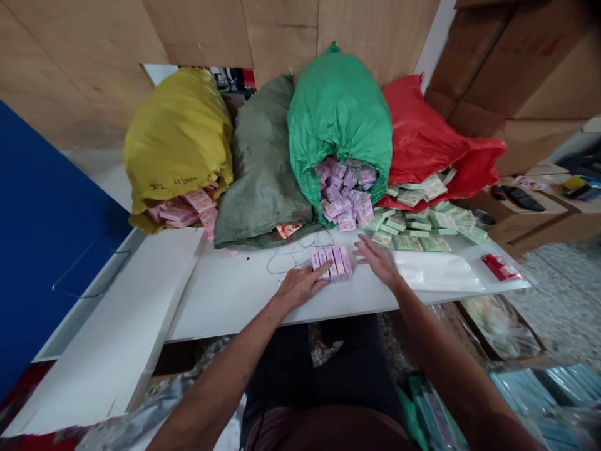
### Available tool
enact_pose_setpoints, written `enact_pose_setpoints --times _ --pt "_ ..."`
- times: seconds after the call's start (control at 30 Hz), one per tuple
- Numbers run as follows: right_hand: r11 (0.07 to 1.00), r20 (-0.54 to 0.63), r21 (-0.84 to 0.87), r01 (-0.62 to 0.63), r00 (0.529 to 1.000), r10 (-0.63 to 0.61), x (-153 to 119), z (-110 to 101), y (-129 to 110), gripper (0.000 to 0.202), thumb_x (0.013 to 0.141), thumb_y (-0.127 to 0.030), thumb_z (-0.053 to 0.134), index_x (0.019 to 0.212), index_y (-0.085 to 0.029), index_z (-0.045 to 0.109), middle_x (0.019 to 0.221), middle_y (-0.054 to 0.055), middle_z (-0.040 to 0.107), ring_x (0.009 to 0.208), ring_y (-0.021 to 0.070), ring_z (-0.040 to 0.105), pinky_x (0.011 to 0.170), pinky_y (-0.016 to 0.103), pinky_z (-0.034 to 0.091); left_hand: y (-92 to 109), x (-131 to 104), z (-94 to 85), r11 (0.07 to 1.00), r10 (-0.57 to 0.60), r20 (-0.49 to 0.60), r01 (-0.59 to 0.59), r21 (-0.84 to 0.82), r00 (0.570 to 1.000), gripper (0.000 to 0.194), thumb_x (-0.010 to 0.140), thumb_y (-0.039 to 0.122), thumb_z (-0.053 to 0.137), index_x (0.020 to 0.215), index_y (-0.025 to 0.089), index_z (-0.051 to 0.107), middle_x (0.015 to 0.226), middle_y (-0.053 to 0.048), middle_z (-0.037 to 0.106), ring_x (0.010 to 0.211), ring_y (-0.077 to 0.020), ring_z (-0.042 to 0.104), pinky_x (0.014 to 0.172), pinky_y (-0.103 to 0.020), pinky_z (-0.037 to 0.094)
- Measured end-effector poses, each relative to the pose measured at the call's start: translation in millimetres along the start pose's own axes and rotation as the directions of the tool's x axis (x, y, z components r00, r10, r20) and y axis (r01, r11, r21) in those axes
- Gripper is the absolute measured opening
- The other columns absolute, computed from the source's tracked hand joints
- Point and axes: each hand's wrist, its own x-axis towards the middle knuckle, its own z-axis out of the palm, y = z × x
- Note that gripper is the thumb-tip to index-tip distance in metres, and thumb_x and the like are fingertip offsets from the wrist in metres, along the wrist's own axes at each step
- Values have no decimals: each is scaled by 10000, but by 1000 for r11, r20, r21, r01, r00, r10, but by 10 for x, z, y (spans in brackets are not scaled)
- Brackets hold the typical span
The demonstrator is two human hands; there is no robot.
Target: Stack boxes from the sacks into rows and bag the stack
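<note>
A row of several small purple boxes (332,263) stands side by side on the white table. My left hand (303,285) touches the row from the left, its index finger stretched across the tops and its thumb along the near side. Just right of the row is my right hand (375,258), fingers apart and nothing in them. Behind the row, more purple boxes (345,195) spill from the mouth of a green sack (340,106). Green-and-white boxes (420,228) lie loose beyond my right hand, in front of a red sack (422,138).
A yellow sack (178,138) with pink boxes (181,210) and a grey-green sack (265,163) stand at the back left. Clear plastic bags (434,271) and a red tape dispenser (500,267) lie at right. Loose string (282,254) crosses the tabletop (216,307). Cartons (521,69) are stacked far right.
</note>
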Motion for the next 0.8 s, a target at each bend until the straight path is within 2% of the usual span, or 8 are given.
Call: enact_pose_setpoints --times 0.07,0.1,0.2,0.33,0.4,0.5,0.63,0.8 --pt "996 -189 -2 -86 978 84 236 9 19 698 950 -694 558 1452 -211 595 1291 149 708 1036 266 754 784 381 656 -34 -25 105 1000 -8 -35 8 -6 999 724 1074 556 463 1710 352 184 1383 -110 696 1197 -306 708 959 -391 553" --pt "993 -241 -7 -118 964 113 369 37 22 674 930 -689 587 1384 -193 636 1171 142 741 934 256 762 715 362 648 -50 -40 163 1000 -22 -64 21 -16 998 785 1057 582 489 1716 311 159 1374 -127 699 1207 -315 702 965 -401 554" --pt "991 -284 -4 -137 950 130 734 158 -11 605 891 -668 644 1211 -158 704 862 97 747 722 229 726 591 323 596 -90 -89 313 995 -92 -169 83 -59 981 920 1006 634 565 1714 241 129 1440 -166 663 1274 -332 672 1002 -427 556" --pt "995 -329 23 -96 939 98 919 220 -80 541 874 -671 641 978 -148 732 696 49 699 715 224 703 586 296 571 -105 -127 393 986 -160 -228 143 -90 961 953 979 631 614 1704 222 149 1468 -181 647 1249 -333 693 994 -434 568" --pt "996 -350 48 -78 933 90 845 170 -64 534 852 -678 654 943 -156 724 713 45 703 734 224 703 571 288 571 -103 -127 394 983 -171 -233 150 -105 957 961 972 643 617 1699 208 165 1454 -180 658 1224 -334 706 983 -434 571" --pt "993 -365 98 -62 926 93 582 12 21 567 810 -695 694 992 -158 712 782 52 717 741 221 716 549 284 582 -108 -112 384 982 -163 -235 136 -130 958 946 974 658 606 1689 199 189 1453 -168 663 1246 -331 696 989 -425 564" --pt "986 -370 164 -40 924 99 146 -205 102 643 784 -748 715 1031 -154 700 853 64 728 789 212 742 640 305 641 -123 -89 382 981 -162 -229 132 -143 960 915 989 646 591 1686 215 183 1424 -149 684 1241 -328 700 976 -419 561" --pt "964 -390 259 57 919 50 -208 -268 51 616 768 -722 783 1008 -160 709 892 50 716 850 221 750 712 339 668 -119 -80 375 982 -151 -245 116 -150 958 872 1001 658 555 1671 206 227 1397 -150 699 1245 -336 696 964 -407 558"
